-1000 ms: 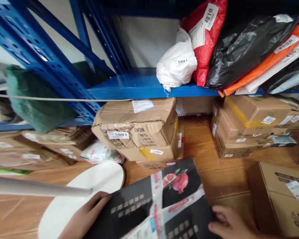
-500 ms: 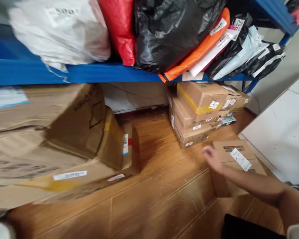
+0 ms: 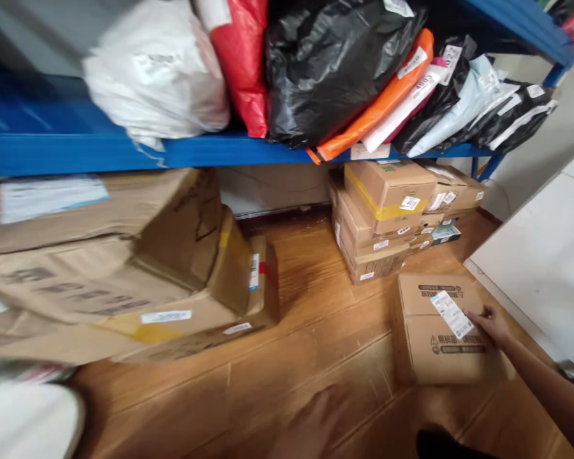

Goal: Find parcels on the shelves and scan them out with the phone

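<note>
A cardboard box [image 3: 425, 366] with dark print and a white shipping label [image 3: 452, 314] sits on the wooden floor at the right. My right hand [image 3: 492, 324] is over the top of this box, its fingers apart and a fingertip at the label's right edge; nothing is held in it. Low in the middle, my left hand [image 3: 313, 421] shows as a smear above the floor, left of the box and apart from it. Motion blur hides how its fingers lie.
Stacked cartons [image 3: 387, 220] stand under a blue shelf [image 3: 124, 156] bearing bagged parcels [image 3: 339, 76]. Large dented cartons [image 3: 110, 274] fill the left side. A white rounded object [image 3: 29, 417] is at the lower left, and a white panel [image 3: 540, 242] borders the right.
My right hand has moved right, from the box's left edge to its label. My left hand has come into view at the bottom. The camera view has shifted slightly left.
</note>
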{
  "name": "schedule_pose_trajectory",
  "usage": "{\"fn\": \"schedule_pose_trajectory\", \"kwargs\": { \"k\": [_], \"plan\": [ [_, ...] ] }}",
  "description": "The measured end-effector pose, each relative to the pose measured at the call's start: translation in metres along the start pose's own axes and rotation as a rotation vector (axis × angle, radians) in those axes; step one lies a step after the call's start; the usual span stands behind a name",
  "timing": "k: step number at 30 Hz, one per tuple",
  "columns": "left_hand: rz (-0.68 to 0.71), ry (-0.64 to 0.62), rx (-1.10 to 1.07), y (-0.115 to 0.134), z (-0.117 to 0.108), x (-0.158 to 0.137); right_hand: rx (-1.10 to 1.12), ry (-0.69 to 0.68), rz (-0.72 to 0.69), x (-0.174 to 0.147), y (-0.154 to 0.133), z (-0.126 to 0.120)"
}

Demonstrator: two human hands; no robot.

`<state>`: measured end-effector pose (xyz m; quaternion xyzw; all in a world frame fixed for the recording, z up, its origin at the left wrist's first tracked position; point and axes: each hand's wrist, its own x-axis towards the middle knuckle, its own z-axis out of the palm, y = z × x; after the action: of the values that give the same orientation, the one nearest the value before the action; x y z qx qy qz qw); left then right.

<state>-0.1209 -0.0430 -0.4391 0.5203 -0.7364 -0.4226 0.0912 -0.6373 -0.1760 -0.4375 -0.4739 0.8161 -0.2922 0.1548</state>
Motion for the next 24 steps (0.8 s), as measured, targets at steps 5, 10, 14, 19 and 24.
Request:
{"fn": "schedule_pose_trajectory", "kwargs": {
  "k": [5, 10, 14, 19, 24],
  "plan": [
    [-0.286, -0.002, -0.274, 0.051, 0.068, 0.042, 0.470, -0.255, 0.171, -0.047, -0.026, 0.040],
    [-0.485, 0.533, -0.128, 0.011, 0.105, 0.011, 0.635, -0.496, 0.064, -0.095, -0.072, 0.099],
    [-0.531, 0.750, -0.011, -0.035, 0.085, -0.029, 0.679, -0.871, -0.095, -0.112, -0.109, 0.139],
    [-0.506, 0.610, -0.026, -0.054, 0.057, -0.047, 0.201, -1.098, -0.437, -0.116, -0.138, 0.147],
    [-0.481, 0.684, 0.010, -0.057, 0.068, -0.045, -0.088, -1.140, -0.499, -0.135, -0.122, 0.140]
  ]
}}
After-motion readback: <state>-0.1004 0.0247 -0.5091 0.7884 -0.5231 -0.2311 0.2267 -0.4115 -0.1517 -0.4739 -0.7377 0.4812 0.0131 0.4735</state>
